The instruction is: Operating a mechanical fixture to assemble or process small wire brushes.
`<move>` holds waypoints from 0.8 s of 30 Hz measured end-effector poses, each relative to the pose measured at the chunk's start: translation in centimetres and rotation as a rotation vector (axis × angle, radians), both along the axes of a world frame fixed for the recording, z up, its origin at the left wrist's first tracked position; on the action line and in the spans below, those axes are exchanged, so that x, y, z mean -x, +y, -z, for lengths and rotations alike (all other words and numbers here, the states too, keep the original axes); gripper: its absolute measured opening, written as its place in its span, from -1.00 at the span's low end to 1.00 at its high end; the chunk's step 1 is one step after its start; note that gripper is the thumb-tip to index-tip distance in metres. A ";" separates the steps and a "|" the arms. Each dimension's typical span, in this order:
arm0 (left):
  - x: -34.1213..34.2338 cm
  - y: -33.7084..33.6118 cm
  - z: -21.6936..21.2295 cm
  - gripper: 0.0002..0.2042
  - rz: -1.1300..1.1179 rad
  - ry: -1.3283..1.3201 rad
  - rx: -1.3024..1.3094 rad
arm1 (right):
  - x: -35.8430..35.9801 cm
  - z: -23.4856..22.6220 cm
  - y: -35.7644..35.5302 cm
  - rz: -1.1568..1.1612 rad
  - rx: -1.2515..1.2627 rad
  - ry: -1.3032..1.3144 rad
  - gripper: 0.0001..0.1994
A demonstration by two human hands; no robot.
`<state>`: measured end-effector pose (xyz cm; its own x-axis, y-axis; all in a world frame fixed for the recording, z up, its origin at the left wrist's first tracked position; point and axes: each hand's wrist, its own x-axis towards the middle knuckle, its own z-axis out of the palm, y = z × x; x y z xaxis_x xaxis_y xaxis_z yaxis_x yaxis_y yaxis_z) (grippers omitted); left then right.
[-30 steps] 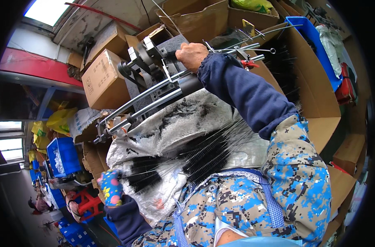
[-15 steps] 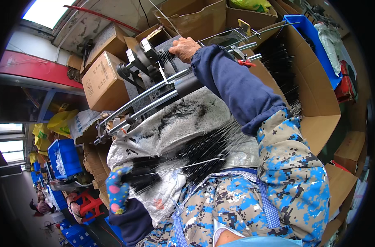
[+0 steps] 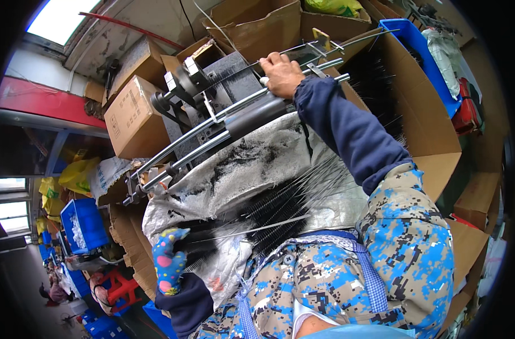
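Note:
My left hand (image 3: pixel 170 261), in a blue glove with coloured dots, is closed at the bristled end of a black wire brush (image 3: pixel 209 233); its pale metal stem points right across my lap. Beside it lies a pile of black wire brushes (image 3: pixel 274 212), stems toward the right. My bare right hand (image 3: pixel 284 74), with a white cover on the thumb, curls its fingers over a thin dark-bristled brush (image 3: pixel 235 74) running from the head of a bench machine (image 3: pixel 192 79). What lies under the fingers is hidden. Steel guide rails (image 3: pixel 235 110) pass just below this hand.
A white sack stained black (image 3: pixel 240 158) covers the area before me. At right, a large open carton (image 3: pixel 432 113) holds many black brushes, with a blue crate (image 3: pixel 421 51) beyond. Cartons (image 3: pixel 136 116) stand behind the machine; a blue bin (image 3: pixel 87 223) and red stool (image 3: pixel 121 289) are at left.
My right hand has slid right along the machine, away from its head, uncovering a thin dark length of brush. My left hand stays nearly in place with its brush. The view has shifted slightly.

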<state>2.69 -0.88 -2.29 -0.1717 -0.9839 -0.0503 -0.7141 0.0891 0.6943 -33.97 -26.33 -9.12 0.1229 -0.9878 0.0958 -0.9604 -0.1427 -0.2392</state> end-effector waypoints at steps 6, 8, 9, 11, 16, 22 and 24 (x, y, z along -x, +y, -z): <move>0.0 0.7 0.4 -0.54 0.011 -0.012 0.006 | -3.3 0.9 0.1 -0.039 0.005 0.003 -0.58; -0.7 1.5 0.0 -0.54 -0.050 -0.028 0.020 | -4.7 0.6 0.4 -0.049 0.012 0.000 -0.61; -0.9 1.9 -0.3 -0.54 -0.053 -0.028 0.021 | -5.4 0.5 0.4 -0.052 0.012 0.000 -0.61; -1.3 2.4 -0.7 -0.53 -0.132 0.039 0.015 | -6.8 0.4 0.5 -0.062 -0.007 0.017 -0.63; -0.3 2.3 -1.0 -0.54 -0.190 0.150 0.010 | -12.6 -0.4 1.3 -0.141 -0.047 -0.042 -0.64; 0.2 2.2 -1.2 -0.54 -0.038 -0.011 0.102 | -9.0 -0.9 0.5 -0.203 -0.107 0.033 -0.72; -0.4 2.9 -1.3 -0.54 -0.100 0.037 0.073 | -5.2 -0.3 -0.3 -0.155 -0.092 0.052 -0.71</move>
<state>3.10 2.01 -1.00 -0.0728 -0.9970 0.0266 -0.6963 0.0699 0.7144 -28.79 -26.65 -8.86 0.2766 -0.9610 -0.0044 -0.9400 -0.2696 -0.2090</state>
